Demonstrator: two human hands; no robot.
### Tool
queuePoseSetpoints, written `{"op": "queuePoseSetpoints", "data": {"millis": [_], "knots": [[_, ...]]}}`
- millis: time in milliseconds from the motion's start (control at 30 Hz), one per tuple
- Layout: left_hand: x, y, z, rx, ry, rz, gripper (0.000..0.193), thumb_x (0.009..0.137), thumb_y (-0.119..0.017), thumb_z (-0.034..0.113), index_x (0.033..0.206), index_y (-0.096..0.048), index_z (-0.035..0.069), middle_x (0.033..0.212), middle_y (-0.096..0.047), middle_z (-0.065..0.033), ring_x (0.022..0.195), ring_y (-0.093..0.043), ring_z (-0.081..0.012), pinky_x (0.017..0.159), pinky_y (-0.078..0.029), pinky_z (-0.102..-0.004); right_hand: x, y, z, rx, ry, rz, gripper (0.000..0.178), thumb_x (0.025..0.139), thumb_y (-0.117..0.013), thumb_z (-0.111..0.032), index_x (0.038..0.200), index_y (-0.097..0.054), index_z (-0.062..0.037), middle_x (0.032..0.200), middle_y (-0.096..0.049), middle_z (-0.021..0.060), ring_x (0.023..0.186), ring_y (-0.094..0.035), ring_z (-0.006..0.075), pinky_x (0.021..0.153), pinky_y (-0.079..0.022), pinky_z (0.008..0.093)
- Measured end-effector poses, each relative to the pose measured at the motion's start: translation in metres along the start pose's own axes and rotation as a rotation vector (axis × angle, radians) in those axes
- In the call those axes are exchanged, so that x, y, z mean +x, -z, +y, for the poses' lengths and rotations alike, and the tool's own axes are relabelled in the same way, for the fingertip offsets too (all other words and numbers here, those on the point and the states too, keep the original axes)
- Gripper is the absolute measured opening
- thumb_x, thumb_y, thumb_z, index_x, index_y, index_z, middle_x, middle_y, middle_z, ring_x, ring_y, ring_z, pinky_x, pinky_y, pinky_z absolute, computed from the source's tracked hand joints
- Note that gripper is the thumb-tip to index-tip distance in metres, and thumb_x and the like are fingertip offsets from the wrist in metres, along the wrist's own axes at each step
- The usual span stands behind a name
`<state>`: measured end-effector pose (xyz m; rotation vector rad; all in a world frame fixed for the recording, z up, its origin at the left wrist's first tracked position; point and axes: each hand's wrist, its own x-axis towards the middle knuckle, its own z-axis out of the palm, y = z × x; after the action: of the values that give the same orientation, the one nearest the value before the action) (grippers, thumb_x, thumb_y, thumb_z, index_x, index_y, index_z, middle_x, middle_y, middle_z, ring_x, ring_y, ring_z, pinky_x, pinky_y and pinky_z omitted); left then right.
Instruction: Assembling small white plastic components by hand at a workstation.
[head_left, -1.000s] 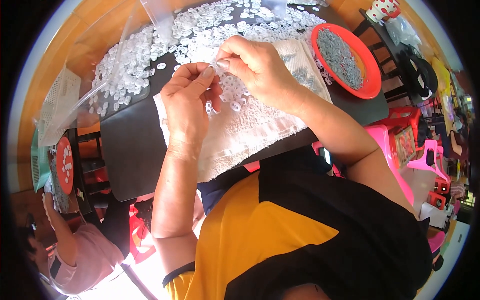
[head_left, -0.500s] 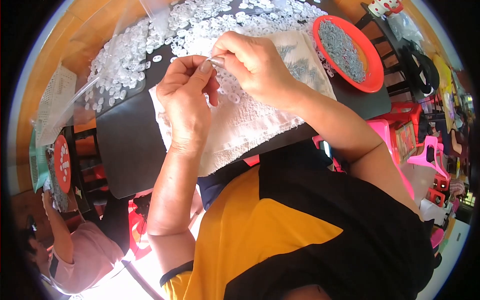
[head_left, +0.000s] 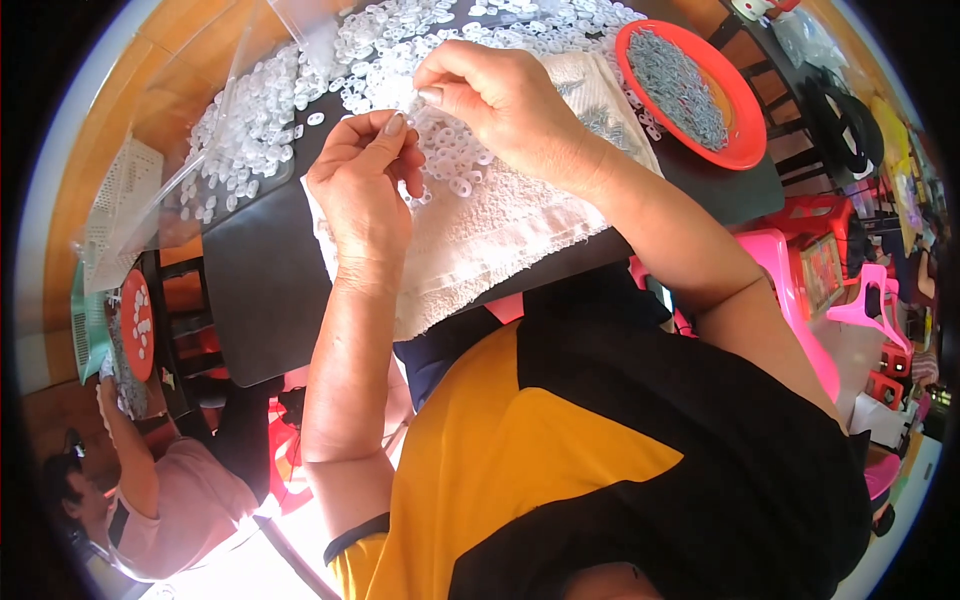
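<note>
Above a cream towel (head_left: pixel 500 235), my left hand (head_left: pixel 362 190) is closed, thumb pressed against the index finger. Whatever sits in that pinch is too small to make out. A short gap away, up and to the right, my right hand (head_left: pixel 510 108) also pinches thumb to forefinger, its held item hidden or tiny. Below and between them lies a loose cluster of small white oval plastic pieces with holes (head_left: pixel 455 160). To the right on the towel rests a little pile of thin grey metal pins (head_left: pixel 605 128), partly behind my right forearm.
A red plate (head_left: pixel 745 140) heaped with grey metal pieces stands at the right. Many white plastic pieces (head_left: pixel 245 125) cover the far side of the dark table (head_left: pixel 255 290). At the left, another person (head_left: pixel 185 480) sits by a red plate (head_left: pixel 137 325) and a green basket (head_left: pixel 90 335).
My fingertips, close together before, have come apart. My right hand has shifted slightly up and left; my left has moved slightly left. The view has also tilted a little.
</note>
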<state>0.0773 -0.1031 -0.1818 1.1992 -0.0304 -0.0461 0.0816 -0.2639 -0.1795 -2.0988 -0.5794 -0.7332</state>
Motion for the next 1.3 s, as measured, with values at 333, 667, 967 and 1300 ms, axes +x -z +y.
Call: {"op": "queuePoseSetpoints", "data": {"millis": [333, 667, 967, 1300], "knots": [[0.000, -0.001, 0.000, 0.050, 0.028, -0.068, 0.011, 0.089, -0.064, 0.003, 0.092, -0.060, -0.007, 0.074, -0.064, -0.0128, 0.052, -0.054, -0.0143, 0.043, -0.039, -0.0251, -0.002, -0.001, 0.002, 0.006, 0.034, -0.050, 0.006, 0.088, -0.062, -0.004, 0.090, -0.056, -0.0023, 0.077, -0.063, 0.0088, 0.070, -0.061, 0.0228, 0.061, -0.047, 0.0335], [0.001, 0.004, -0.001, 0.050, 0.060, -0.096, 0.013, 0.090, -0.062, 0.006, 0.092, -0.060, -0.007, 0.073, -0.062, -0.0106, 0.053, -0.053, -0.0140, 0.044, -0.040, -0.0256, -0.005, -0.003, -0.001, 0.007, 0.006, -0.076, 0.003, 0.088, -0.059, -0.003, 0.089, -0.056, -0.0020, 0.073, -0.062, 0.0096, 0.067, -0.061, 0.0230, 0.060, -0.046, 0.0336], [-0.004, 0.001, -0.004, 0.099, -0.015, -0.075, 0.008, 0.089, -0.063, 0.002, 0.086, -0.061, -0.005, 0.067, -0.060, -0.0086, 0.049, -0.051, -0.0125, 0.043, -0.037, -0.0244, -0.007, -0.007, -0.007, 0.151, -0.114, -0.080, 0.004, 0.084, -0.057, -0.001, 0.083, -0.061, -0.0014, 0.069, -0.062, 0.0117, 0.064, -0.061, 0.0239, 0.059, -0.047, 0.0350], [0.008, 0.007, -0.007, 0.060, -0.047, -0.008, 0.007, 0.088, -0.062, 0.002, 0.087, -0.060, -0.005, 0.069, -0.060, -0.0087, 0.052, -0.052, -0.0130, 0.043, -0.038, -0.0250, -0.004, -0.002, -0.006, 0.063, -0.110, -0.105, 0.004, 0.087, -0.061, -0.006, 0.087, -0.062, -0.0022, 0.065, -0.060, 0.0068, 0.059, -0.057, 0.0144, 0.056, -0.044, 0.0286]]}}
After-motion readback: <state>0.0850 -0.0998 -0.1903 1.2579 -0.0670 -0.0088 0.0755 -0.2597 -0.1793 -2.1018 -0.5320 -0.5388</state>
